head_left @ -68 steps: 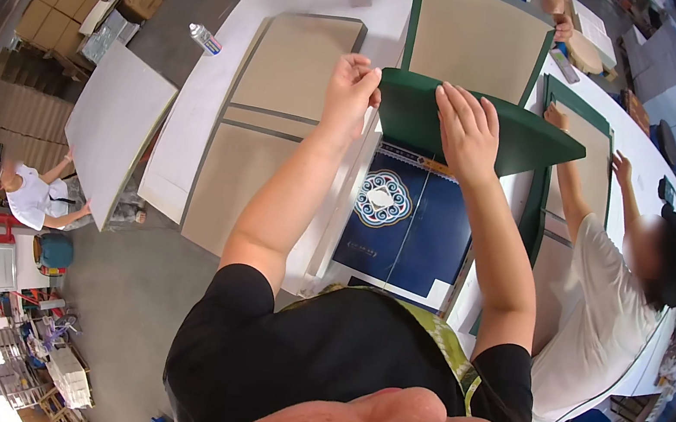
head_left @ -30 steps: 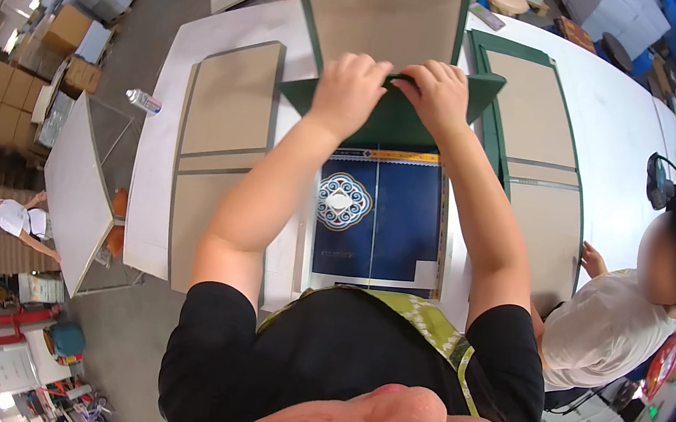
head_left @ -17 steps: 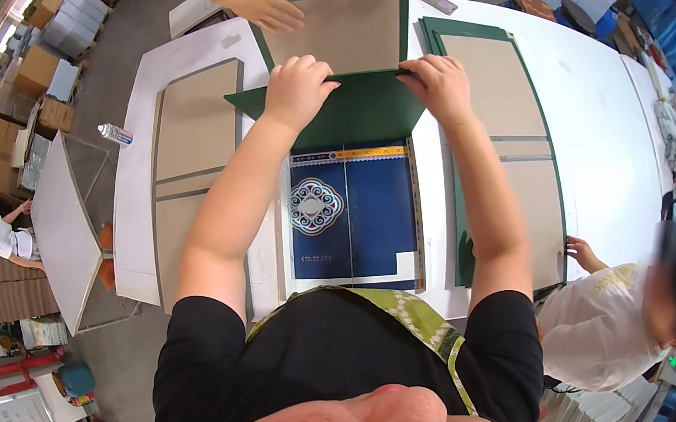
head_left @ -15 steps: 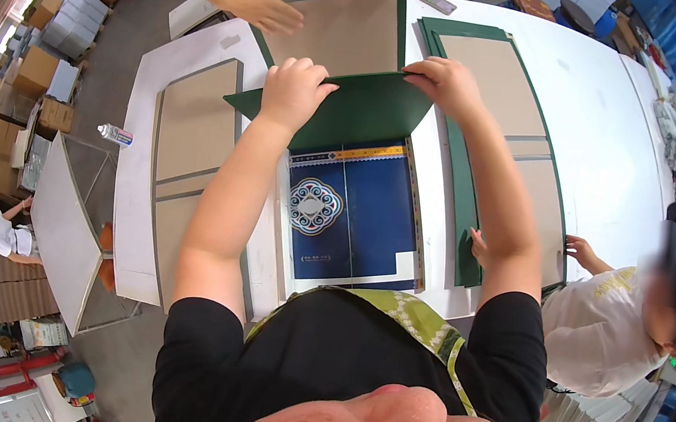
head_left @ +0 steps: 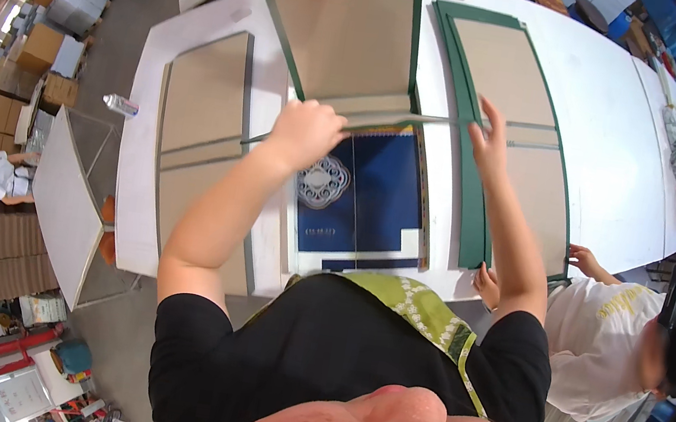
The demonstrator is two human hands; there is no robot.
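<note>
Left hand: clamped on our hinged cover.
Right hand: fingers apart, contact unclear to us.
Fold: likely our step.
Next move: calls for even support.

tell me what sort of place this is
Probably a workshop or small factory, perhaps one making boxes or covers: green-edged boards being handled at a large white table, and brown cartons stacked along the left side.
</note>
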